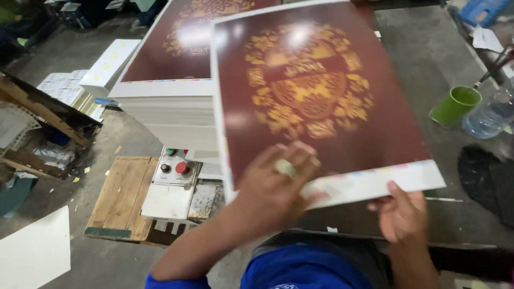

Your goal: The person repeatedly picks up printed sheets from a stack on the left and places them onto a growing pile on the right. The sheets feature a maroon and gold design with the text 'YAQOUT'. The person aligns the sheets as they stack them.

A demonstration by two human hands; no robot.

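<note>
A glossy dark red printed sheet (321, 96) with a gold ornament and white margins is held tilted over a dark table. My left hand (276, 182), with a ring on one finger, lies on top of the sheet near its lower edge. My right hand (402, 211) grips the sheet's lower right margin from beneath, thumb on the white border. Behind and to the left stands a tall stack of the same red printed sheets (171, 91).
A green cup (455, 105) and a clear plastic bottle (490, 116) stand on the table (428, 59) at right. A control box with red and black buttons (175, 168) sits below the stack. A wooden pallet (120, 198) and a white board (35, 251) lie on the floor at left.
</note>
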